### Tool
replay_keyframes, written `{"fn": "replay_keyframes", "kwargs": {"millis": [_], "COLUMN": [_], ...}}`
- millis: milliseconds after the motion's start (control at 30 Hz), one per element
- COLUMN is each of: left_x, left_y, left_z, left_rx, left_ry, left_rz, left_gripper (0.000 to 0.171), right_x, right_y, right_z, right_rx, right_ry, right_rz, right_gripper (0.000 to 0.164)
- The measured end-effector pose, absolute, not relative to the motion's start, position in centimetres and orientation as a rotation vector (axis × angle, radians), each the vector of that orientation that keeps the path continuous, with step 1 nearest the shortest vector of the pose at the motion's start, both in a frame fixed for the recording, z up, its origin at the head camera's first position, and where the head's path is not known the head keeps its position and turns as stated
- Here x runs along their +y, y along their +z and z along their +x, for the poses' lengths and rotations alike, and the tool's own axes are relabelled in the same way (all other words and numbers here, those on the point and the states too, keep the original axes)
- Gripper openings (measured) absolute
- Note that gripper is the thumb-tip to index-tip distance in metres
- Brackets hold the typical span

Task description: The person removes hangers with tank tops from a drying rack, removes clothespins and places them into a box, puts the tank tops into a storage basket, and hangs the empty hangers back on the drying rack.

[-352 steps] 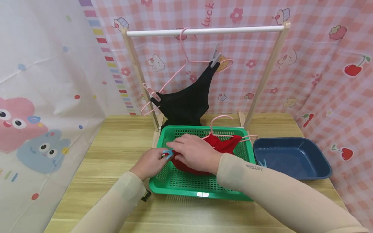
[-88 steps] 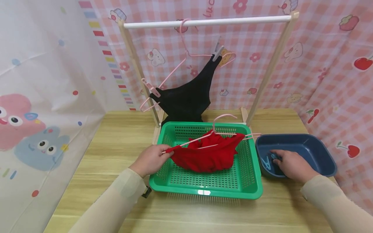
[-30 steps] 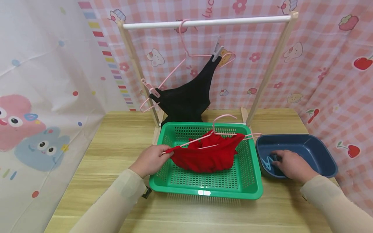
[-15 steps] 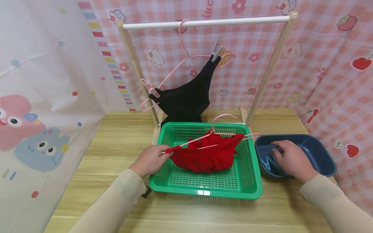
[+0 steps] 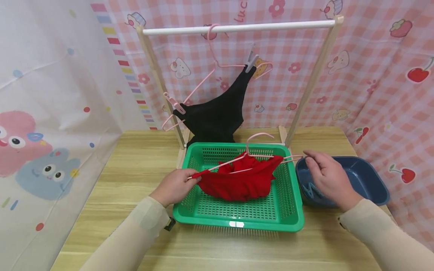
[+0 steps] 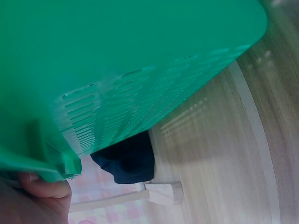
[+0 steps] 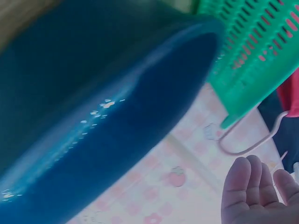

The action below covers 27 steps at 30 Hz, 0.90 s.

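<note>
In the head view, a red sleeveless top (image 5: 237,184) is spread on a pink clothes hanger (image 5: 249,146) within the green basket (image 5: 237,226). My left hand (image 5: 174,187) pinches a strap and the left end of the hanger at the basket's rim; in the left wrist view, its fingertips are partly covered by that rim. Near the hanger's right tip, my right hand (image 5: 330,178) is above the blue basin (image 5: 367,184). Its fingers look fairly straight in the right wrist view, with no held thing visible. Light-blue clothespins (image 5: 309,189) lie in the basin below it.
Behind the basket stands a rack with a white rod (image 5: 271,26). A black top (image 5: 217,113) hangs there from another pink hanger, held by a pink clothespin (image 5: 175,103) and a grey one (image 5: 251,63). The wooden table (image 5: 135,169) extends left.
Out of the basin, my right hand has risen and shifted left toward the hanger's right tip. The left hand keeps its grip; earlier still, both hands were at the left strap with a blue clothespin.
</note>
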<state>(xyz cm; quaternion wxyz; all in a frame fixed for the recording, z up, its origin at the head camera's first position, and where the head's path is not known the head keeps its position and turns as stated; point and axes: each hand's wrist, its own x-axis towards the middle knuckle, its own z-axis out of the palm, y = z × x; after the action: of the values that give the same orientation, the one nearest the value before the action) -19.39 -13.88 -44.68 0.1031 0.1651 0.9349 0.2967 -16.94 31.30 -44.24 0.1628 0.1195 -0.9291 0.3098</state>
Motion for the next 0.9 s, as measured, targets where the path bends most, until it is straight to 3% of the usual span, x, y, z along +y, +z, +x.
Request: {"fn": "replay_keyframes", "kwargs": {"millis": [900], "left_x": [-13.9], "left_y": [-44.9], "left_z": [-19.4], "left_rx": [2.759], "left_ry": [0.869], "left_rz": [0.475], "left_gripper": [0.018], "right_x": [26.9], "right_y": [-42.9], "right_z": [-17.7], "right_rx": [-2.736], "right_ry": [0.798], "right_rz": [0.523], "right_gripper": [0.044]}}
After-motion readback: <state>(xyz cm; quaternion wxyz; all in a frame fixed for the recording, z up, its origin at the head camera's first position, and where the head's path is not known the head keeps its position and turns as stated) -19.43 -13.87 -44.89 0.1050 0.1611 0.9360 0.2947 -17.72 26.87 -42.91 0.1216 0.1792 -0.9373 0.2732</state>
